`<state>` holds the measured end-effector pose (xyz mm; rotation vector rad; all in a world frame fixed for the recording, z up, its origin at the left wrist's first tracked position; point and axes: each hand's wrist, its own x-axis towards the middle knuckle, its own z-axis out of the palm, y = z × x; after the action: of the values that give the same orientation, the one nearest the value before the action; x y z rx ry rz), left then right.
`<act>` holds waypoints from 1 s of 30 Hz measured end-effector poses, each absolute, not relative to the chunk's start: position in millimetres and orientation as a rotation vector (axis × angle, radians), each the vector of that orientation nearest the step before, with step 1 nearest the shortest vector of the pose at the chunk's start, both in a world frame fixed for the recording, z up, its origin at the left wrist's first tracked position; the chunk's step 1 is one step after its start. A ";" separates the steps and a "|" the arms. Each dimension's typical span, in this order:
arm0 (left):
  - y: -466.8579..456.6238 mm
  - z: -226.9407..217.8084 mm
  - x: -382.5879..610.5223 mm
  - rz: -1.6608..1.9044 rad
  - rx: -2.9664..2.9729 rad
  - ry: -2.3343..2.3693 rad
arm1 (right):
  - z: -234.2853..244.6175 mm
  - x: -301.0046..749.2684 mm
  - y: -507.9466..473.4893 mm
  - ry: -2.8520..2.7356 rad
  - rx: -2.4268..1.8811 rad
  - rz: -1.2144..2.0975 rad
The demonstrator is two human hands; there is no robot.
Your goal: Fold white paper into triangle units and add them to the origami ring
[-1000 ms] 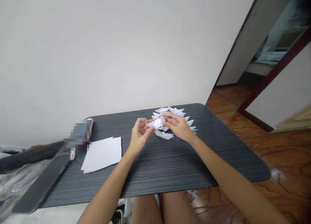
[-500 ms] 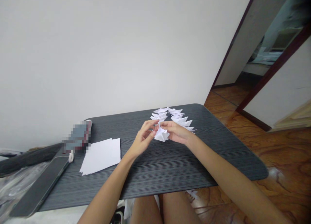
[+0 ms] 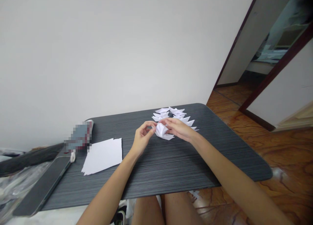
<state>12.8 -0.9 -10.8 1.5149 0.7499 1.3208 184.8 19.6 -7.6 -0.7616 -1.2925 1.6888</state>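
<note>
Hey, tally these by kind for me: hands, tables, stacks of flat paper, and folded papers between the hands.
Hands: 2 (left hand, right hand)
Table: 1
Flat paper stack: 1
Folded paper between the hands: 1
Total: 5

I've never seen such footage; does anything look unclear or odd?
Head view: wall evenly lit, folded paper bright, creases faint; head view: item at left partly pixelated; head view: door frame slanted, picture's top-right corner dark and blurred.
</note>
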 end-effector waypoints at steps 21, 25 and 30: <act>-1.7 -13.6 13.7 1.482 1.518 0.955 | -2.4 182.4 9.1 -1.932 -0.783 0.689; -3.2 -13.4 14.8 1.509 1.504 0.976 | -2.5 181.6 7.9 -1.942 -0.847 0.645; -4.1 -13.1 16.0 1.535 1.475 0.956 | -3.6 182.6 9.0 -1.915 -0.828 0.682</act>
<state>16.0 -4.1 -13.1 1.4754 0.9557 1.5348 182.6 9.0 -3.6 -0.8282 -1.9148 0.6821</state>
